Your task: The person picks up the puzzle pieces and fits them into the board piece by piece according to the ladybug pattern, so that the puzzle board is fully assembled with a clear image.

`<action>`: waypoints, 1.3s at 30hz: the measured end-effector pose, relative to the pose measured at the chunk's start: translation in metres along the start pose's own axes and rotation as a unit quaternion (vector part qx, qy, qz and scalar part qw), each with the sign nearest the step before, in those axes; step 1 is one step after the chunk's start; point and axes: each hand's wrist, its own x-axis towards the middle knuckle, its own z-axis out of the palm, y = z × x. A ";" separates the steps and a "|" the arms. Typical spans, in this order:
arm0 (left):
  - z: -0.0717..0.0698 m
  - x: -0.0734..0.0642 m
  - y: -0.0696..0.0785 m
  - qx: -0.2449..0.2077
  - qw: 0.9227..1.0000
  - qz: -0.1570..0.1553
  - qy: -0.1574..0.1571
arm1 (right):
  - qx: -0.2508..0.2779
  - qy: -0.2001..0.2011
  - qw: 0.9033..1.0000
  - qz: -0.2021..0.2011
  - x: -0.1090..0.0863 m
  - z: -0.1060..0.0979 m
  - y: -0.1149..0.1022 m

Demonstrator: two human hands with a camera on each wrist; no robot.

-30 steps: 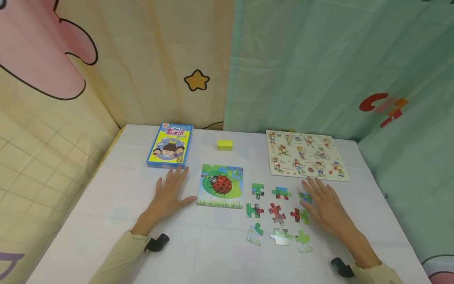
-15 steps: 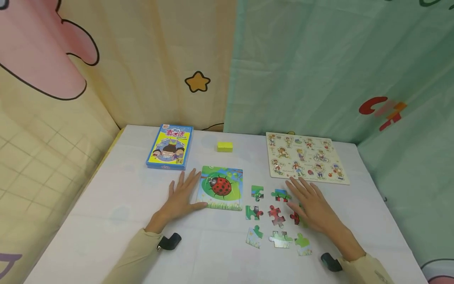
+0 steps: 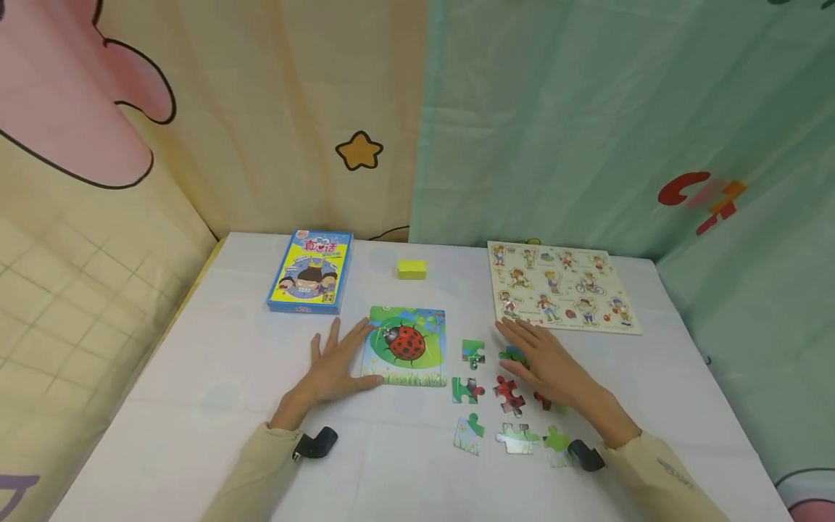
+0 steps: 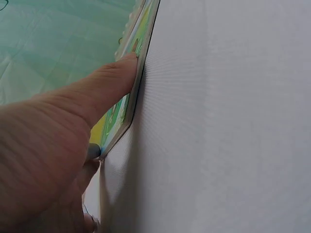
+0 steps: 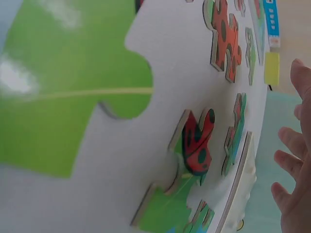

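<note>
A square ladybug picture board [image 3: 417, 344] lies flat on the white table. At its left side is my left hand [image 3: 329, 373], fingers spread, with the thumb on the front edge and fingertips at the left edge. In the left wrist view the thumb [image 4: 109, 82] touches the board's rim. To the right, loose ladybug jigsaw pieces lie in rough rows, among them a red middle piece [image 3: 507, 391] and a green-and-red piece [image 5: 194, 145]. My right hand [image 3: 548, 370] hovers over the upper right pieces, fingers extended and holding nothing; it hides some of them.
A blue-and-yellow box [image 3: 311, 272] stands at the back left. Beyond the picture board sits a small yellow block [image 3: 412, 270]. A wooden peg puzzle board [image 3: 564, 286] with sports figures lies at the back right. Curtains [image 3: 554, 123] hang behind the table.
My left hand has moved right, from beside the picture board to touching its left and front edges. My right hand has shifted left over the jigsaw pieces, covering the upper right ones.
</note>
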 end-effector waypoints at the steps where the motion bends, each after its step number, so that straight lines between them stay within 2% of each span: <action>1: 0.001 0.000 0.000 -0.002 1.000 -0.002 0.000 | 0.007 -0.003 1.000 -0.003 0.003 0.000 -0.002; 12: 0.002 -0.002 -0.003 0.000 1.000 0.018 0.013 | 0.056 -0.052 0.997 -0.011 0.029 0.006 -0.015; 21: 0.003 -0.005 -0.004 0.015 0.999 0.032 0.020 | 0.094 -0.086 0.992 -0.020 0.038 0.009 -0.014; 25: 0.003 -0.007 -0.002 0.007 0.999 0.033 0.018 | 0.108 -0.099 0.989 -0.021 0.041 0.010 -0.016; 31: 0.004 -0.007 0.000 0.013 0.999 0.031 0.015 | 0.101 -0.112 0.989 -0.005 0.045 0.011 -0.018; 39: 0.002 -0.008 -0.001 0.020 0.999 0.031 0.009 | 0.055 -0.099 0.994 -0.008 0.049 0.014 -0.019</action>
